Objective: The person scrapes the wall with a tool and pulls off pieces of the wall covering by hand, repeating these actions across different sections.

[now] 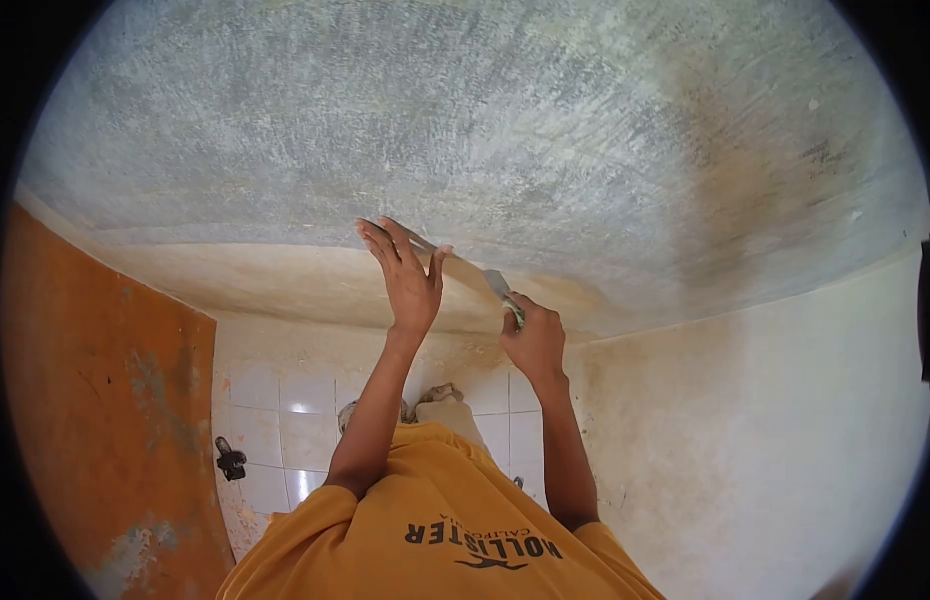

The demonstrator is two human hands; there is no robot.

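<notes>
Right hand [533,338] presses flat scraper [497,285] against rough ceiling [545,130].

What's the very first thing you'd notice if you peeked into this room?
Two bare arms stretch up to the rough grey ceiling. The left hand is spread flat against it, and beside it the right hand has its grip on a flat metal scraper blade pressed to the ceiling. Below them is a mustard-yellow T-shirt with black lettering, and an orange door stands on the left.
</notes>
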